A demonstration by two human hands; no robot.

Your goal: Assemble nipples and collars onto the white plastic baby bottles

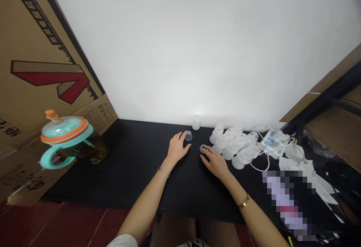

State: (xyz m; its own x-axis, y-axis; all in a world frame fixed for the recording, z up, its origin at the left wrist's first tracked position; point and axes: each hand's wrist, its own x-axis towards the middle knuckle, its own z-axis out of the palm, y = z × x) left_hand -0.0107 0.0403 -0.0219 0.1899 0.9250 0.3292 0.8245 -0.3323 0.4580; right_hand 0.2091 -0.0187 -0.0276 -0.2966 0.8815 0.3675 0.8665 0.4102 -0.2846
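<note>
Cap (188,137), clear, domed, ungripped, touches the open left hand (176,147); the half-curled right hand (216,162) meets a translucent ring (201,148), grip unclear.

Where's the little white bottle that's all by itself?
In the head view, the lone white bottle stands just right of centre, at the back of the black table near the wall, behind the clear cap by the left hand.

Bottles (231,149) look like smooth, milky plastic, and the dome cap (188,137) is clear, kinda glossy plastic. Desk (124,179) is pretty matt, big box (36,44) is cardboard, gold-toned bracelet (244,202) is shiny metal.
</note>
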